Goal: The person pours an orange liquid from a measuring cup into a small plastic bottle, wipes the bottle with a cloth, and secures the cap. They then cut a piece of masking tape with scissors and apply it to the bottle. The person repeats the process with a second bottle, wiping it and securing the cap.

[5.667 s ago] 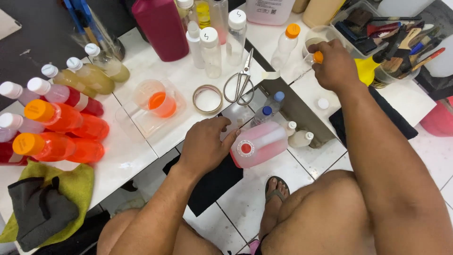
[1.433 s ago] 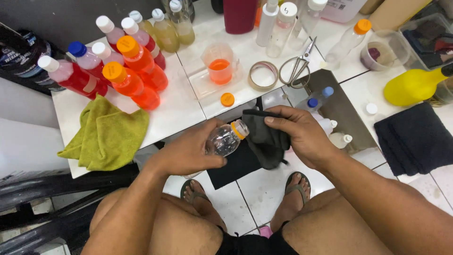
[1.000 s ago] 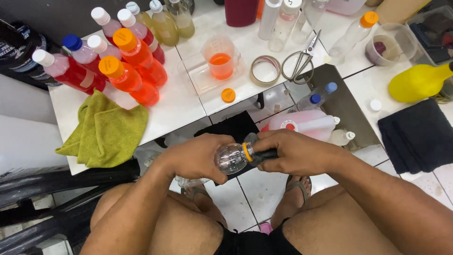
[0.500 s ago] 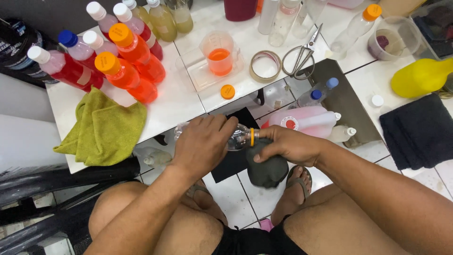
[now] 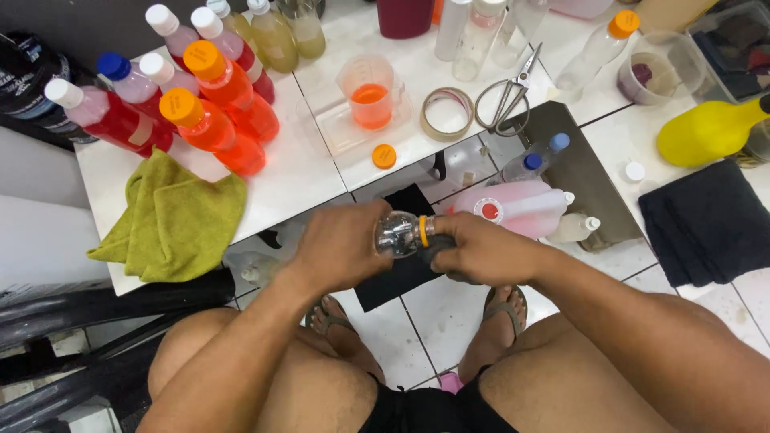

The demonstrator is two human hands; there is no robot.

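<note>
— Hands?
— Together, low and near, over the knees. Left hand [image 5: 341,244] wrapped round a clear bottle [image 5: 395,234], held on its side with the neck pointing right. Right hand [image 5: 481,250] closed at the neck, just past an orange ring [image 5: 423,231], with a dark cloth [image 5: 439,255] bunched under the palm (probably for grip or wiping; hard to tell which).
— Why sideways?
— Seemingly to put the neck straight into the right hand, one hand steadying, the other working the mouth.
— And the table?
— White table [image 5: 305,172] beyond. Far left, capped bottles [image 5: 212,120] of red and orange liquid, lying grouped. Near left, green rag [image 5: 172,216] draped over the edge. Centre, beaker [image 5: 370,95] of orange liquid in a clear tray, likely against spills. Loose orange cap [image 5: 384,155] just near of it, within reach. Right of that, tape roll [image 5: 447,114] and scissors [image 5: 507,90]. Far right, yellow bottle [image 5: 710,132].
</note>
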